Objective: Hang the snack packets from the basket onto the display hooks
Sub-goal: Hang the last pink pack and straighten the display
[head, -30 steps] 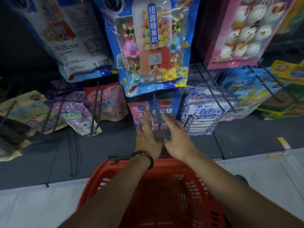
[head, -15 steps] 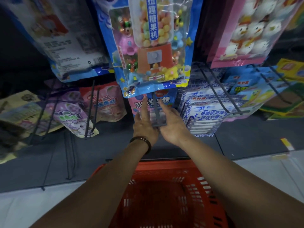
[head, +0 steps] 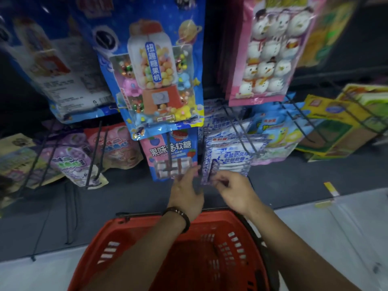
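A pink and blue gummy packet (head: 172, 153) hangs on a black display hook (head: 168, 143) at the centre of the lower row. Just right of it hangs a stack of blue-and-white packets (head: 228, 157). My left hand (head: 185, 193) is below the gap between them, with its fingers fairly straight and their tips at the gummy packet's lower right corner. My right hand (head: 236, 190) has curled fingers at the lower left edge of the front blue-and-white packet and seems to pinch it, though motion blur hides the grip. The red basket (head: 134, 225) below my arms shows only bare mesh.
Large packets hang above: a blue candy-machine bag (head: 159, 76) and a pink snowman bag (head: 270, 51). Purple and pink packets (head: 71, 162) hang on hooks to the left, yellow and green boxes (head: 340, 122) to the right. A dark base panel runs beneath the lower row.
Both hands have come off the gummy packet, which stays on its hook. My right hand moved right to the blue-and-white packet, and my left hand dropped a little.
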`<state>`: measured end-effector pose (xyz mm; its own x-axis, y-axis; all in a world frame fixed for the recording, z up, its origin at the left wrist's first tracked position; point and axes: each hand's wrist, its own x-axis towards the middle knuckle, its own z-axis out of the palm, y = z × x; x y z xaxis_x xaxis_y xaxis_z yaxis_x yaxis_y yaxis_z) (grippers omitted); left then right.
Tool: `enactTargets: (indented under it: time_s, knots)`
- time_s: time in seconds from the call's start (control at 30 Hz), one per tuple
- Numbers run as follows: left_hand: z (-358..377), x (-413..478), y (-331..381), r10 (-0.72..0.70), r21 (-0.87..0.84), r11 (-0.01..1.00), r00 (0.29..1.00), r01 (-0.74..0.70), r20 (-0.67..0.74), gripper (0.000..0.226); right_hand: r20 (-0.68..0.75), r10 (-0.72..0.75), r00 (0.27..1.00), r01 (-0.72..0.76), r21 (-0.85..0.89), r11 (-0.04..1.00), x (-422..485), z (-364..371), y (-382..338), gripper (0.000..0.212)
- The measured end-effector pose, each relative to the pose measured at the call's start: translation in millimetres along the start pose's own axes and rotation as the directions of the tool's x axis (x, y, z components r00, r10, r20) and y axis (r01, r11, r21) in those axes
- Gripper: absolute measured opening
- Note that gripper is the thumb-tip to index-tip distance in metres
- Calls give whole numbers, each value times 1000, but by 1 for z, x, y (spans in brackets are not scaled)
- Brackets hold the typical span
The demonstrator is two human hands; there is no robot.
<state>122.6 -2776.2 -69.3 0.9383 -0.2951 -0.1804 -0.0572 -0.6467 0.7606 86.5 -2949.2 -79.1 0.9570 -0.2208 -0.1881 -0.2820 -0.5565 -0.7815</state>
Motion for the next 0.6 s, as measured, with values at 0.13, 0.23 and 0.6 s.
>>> enactTargets:
  time_s: [0.13, 0.23, 0.6]
  knots:
    - [26, -13, 25, 78, -14, 997, 995, -77, 59, 74, -248, 10, 969, -38, -110, 993, -18, -31, 48, 18]
    - [38, -13, 42, 84, -44, 996, 992, -80, 96, 98, -329, -54, 943, 8, -140, 990, -30, -40, 62, 36]
    - [56, 25, 71, 60, 120, 991, 997, -65, 52, 117, -161, -137, 977, 104, -194, 975, 10, -25, 70, 65]
